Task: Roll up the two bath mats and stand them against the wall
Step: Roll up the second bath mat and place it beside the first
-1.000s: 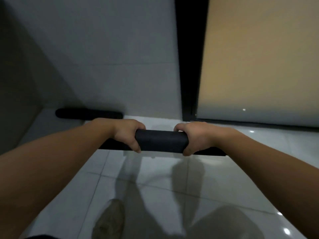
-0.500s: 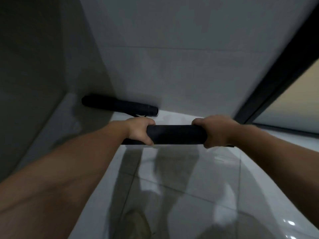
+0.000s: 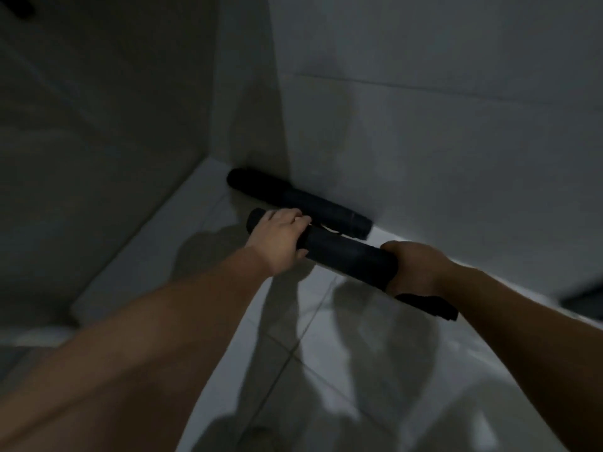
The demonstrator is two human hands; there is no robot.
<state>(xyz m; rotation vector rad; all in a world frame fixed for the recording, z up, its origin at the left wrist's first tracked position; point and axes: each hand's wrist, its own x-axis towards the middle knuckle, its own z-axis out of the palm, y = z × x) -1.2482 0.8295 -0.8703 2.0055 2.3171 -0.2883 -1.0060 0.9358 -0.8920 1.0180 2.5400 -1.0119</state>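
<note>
A dark rolled bath mat (image 3: pixel 350 258) hangs level in the air, tilted down to the right, and both my hands grip it. My left hand (image 3: pixel 277 238) wraps its left part, with a short end sticking out beyond my fingers. My right hand (image 3: pixel 414 269) wraps its right part, and the roll's end pokes out below my wrist. A second dark rolled mat (image 3: pixel 298 202) lies flat on the floor along the foot of the white tiled wall (image 3: pixel 424 132), just behind the held roll.
The spot is a room corner: a darker side wall (image 3: pixel 98 141) meets the white wall at the left. Glossy white floor tiles (image 3: pixel 326 370) carry my arms' shadows. A dark edge (image 3: pixel 584 301) shows at the far right.
My view has swung left toward the corner and the door has left the frame. Both hands have carried the held roll closer to the mat lying by the wall.
</note>
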